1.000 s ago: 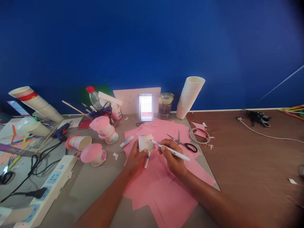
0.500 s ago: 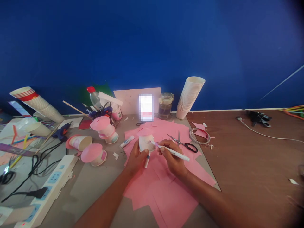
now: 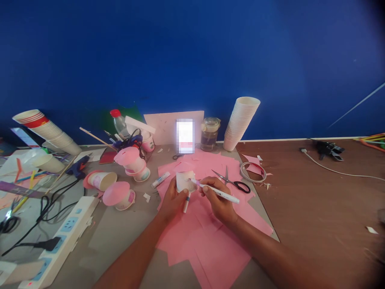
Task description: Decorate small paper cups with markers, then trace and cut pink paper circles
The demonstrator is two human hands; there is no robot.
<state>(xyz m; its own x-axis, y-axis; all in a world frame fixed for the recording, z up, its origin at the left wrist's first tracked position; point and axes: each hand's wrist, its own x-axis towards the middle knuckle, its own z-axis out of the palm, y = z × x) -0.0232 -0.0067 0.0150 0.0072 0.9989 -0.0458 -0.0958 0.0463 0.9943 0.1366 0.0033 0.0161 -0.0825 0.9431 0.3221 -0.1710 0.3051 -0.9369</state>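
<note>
My left hand (image 3: 173, 199) is closed around a small white paper cup (image 3: 184, 181) with a pink paper piece (image 3: 184, 166) at its far end. Pinched in my right hand (image 3: 217, 197) is a white marker (image 3: 224, 195), its purple tip end against the cup's side, where faint marks show. A second white pen-like stick (image 3: 186, 204) with a dark band lies just below the cup, by my left thumb. Under both hands spread overlapping pink paper sheets (image 3: 210, 249). Black-handled scissors (image 3: 233, 182) lie open right of my right hand, and a glue stick (image 3: 161, 180) lies left of the cup.
Pink-topped paper cups (image 3: 116, 194) stand at the left, near a power strip (image 3: 67, 228) and a glue gun (image 3: 78, 165). Behind are a blurred bright screen (image 3: 185, 135), a glass jar (image 3: 209, 134) and a leaning cup stack (image 3: 241, 124). A wire coil (image 3: 253, 171) lies right.
The pink paper at the cup's far end looks slightly lower, as the cup has tilted a little. Both hands keep nearly the same place and hold.
</note>
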